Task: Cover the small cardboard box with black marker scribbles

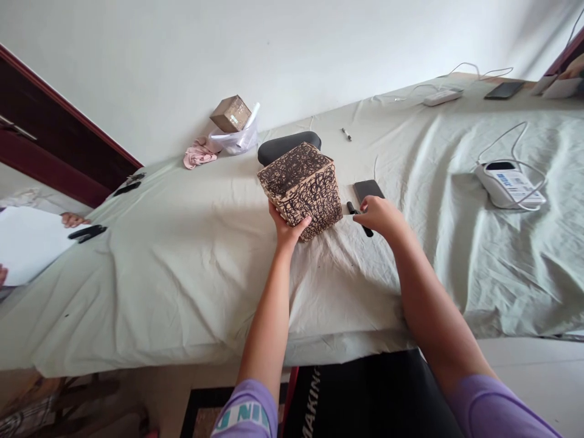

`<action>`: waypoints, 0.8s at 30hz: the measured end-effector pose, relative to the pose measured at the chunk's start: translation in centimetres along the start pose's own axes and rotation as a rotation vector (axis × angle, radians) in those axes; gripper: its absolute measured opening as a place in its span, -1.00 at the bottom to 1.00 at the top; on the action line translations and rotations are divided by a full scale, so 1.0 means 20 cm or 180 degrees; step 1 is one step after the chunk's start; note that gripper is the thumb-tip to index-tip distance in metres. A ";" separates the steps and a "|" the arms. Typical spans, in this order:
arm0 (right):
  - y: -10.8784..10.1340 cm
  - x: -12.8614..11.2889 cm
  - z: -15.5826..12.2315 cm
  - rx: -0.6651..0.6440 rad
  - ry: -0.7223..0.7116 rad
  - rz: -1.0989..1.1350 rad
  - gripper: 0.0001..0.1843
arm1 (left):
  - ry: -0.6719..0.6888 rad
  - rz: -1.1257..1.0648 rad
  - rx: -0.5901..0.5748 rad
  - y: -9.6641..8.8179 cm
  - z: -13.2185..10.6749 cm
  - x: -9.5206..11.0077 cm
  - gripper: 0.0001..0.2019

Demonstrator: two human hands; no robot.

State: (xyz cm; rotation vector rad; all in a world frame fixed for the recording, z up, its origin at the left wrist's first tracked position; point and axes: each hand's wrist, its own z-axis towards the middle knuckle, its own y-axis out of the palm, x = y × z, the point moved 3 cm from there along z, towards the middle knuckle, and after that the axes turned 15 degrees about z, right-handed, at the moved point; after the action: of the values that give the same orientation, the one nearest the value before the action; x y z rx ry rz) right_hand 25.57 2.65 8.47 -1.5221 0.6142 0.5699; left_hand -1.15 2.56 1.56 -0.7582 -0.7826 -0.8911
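Observation:
A cardboard box (314, 198) covered in black scribbled loops is tilted in my left hand (288, 230), whose fingers and thumb are wrapped round its lower near side. My right hand (376, 214) is just right of the box, fingertips pinched together. A thin pale sliver shows between those fingertips and the box corner; I cannot make out what it is. Beneath the same fingers is a black marker (367, 232), its middle partly hidden by them. A dark phone (368, 189) lies just beyond my right hand.
Behind the box sits a black case (287, 146). Farther back are a pen (347, 134), a small brown box (231, 114) on a plastic bag (239, 141), and pink cloth (199, 153). A white device with a cable (511, 187) stands right. Another person's hand (74, 219) holds white paper at left.

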 end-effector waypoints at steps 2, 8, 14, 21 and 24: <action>-0.03 0.00 0.00 -0.0030 -0.0314 0.0797 -0.73 | 0.0070 -0.0015 0.0006 0.01 0.00 -0.01 0.39; -0.11 -0.12 -0.04 -0.0390 -0.1248 0.4029 -0.65 | 0.0336 0.0067 -0.0147 0.02 0.00 -0.06 0.39; -0.23 -0.49 -0.14 0.0072 -0.2396 0.3971 -0.63 | 0.0375 0.0246 -0.0255 0.02 -0.02 -0.03 0.26; 0.00 -0.77 -0.11 0.1093 -0.3159 0.3281 -0.77 | -0.0200 -0.0326 -0.0051 0.05 -0.05 -0.01 0.04; 0.14 -0.74 -0.03 0.1089 -0.3047 0.2566 -0.88 | -0.0498 -0.0396 0.0059 0.05 -0.05 -0.03 0.04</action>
State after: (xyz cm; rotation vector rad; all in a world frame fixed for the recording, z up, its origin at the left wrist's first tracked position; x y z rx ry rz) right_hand 12.93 2.54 16.62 -0.4938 0.4962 1.5854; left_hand -0.36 2.45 0.31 -0.7759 -0.9834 -0.9425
